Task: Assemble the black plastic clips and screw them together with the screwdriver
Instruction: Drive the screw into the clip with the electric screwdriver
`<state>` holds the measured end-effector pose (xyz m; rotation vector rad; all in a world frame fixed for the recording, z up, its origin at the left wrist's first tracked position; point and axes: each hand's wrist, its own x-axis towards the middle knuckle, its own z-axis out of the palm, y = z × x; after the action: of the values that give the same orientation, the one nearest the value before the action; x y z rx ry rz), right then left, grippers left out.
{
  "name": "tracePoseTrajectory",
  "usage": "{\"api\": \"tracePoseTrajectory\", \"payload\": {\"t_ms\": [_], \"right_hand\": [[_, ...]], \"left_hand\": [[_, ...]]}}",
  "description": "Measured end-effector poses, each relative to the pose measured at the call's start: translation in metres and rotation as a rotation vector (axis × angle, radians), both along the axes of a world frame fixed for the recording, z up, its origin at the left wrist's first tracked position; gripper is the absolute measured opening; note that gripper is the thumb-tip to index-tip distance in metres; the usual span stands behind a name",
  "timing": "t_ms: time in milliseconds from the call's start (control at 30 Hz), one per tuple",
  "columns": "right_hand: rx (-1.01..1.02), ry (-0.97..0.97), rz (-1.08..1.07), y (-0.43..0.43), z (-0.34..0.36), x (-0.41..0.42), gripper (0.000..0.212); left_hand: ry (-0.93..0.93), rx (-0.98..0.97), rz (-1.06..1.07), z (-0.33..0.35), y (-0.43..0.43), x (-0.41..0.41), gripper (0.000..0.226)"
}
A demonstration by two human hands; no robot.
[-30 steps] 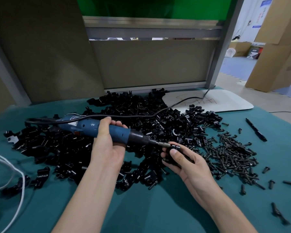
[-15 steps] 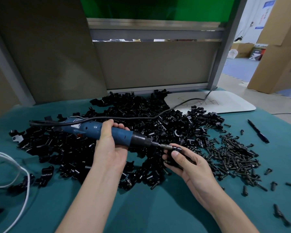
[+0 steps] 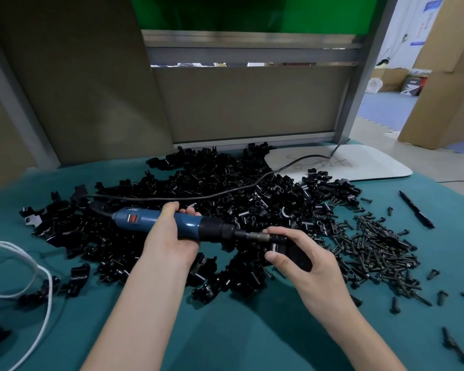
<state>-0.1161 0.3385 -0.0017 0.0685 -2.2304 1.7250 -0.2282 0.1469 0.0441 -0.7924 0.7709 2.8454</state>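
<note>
Left hand (image 3: 169,236): fingers wrapped around the screwdriver (image 3: 172,223), frame centre.
Right hand (image 3: 306,263): fingers pinching a clip (image 3: 292,250) at the bit.
Counter (image 3: 225,330): clip pile (image 3: 198,188) behind.

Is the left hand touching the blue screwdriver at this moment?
Touching. The head view shows the left hand wrapped around the screwdriver body, with fingers curled over its top.

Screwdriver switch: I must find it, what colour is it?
Red switch on the blue screwdriver, head view.
</note>
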Motion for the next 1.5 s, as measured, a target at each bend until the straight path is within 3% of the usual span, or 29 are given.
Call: {"api": "tracePoseTrajectory", "payload": {"t_ms": [167, 267, 433, 533, 1233, 1500], "right_hand": [[0.052, 0.032, 0.036, -0.006, 0.001, 0.004, 0.035], [-0.018, 0.059, -0.014, 0.000, 0.004, 0.004, 0.035], [-0.627, -0.107, 0.019, 0.000, 0.003, -0.007, 0.034], [-0.749, -0.171, 0.020, -0.002, -0.001, -0.010, 0.029], [-0.667, -0.115, -0.039, -0.001, -0.008, -0.012, 0.039], [-0.753, -0.132, -0.019, 0.000, -0.007, -0.013, 0.040]], "left_hand": [[-0.035, 0.001, 0.007, 0.006, -0.008, -0.004, 0.019], [-0.025, 0.043, 0.056, 0.011, -0.018, -0.007, 0.020], [0.079, -0.038, 0.064, 0.010, -0.019, -0.006, 0.016], [0.152, -0.144, 0.066, 0.006, -0.007, -0.003, 0.015], [0.181, -0.269, 0.185, -0.007, 0.018, 0.011, 0.017], [0.174, -0.242, 0.146, -0.009, 0.017, 0.011, 0.016]]}}
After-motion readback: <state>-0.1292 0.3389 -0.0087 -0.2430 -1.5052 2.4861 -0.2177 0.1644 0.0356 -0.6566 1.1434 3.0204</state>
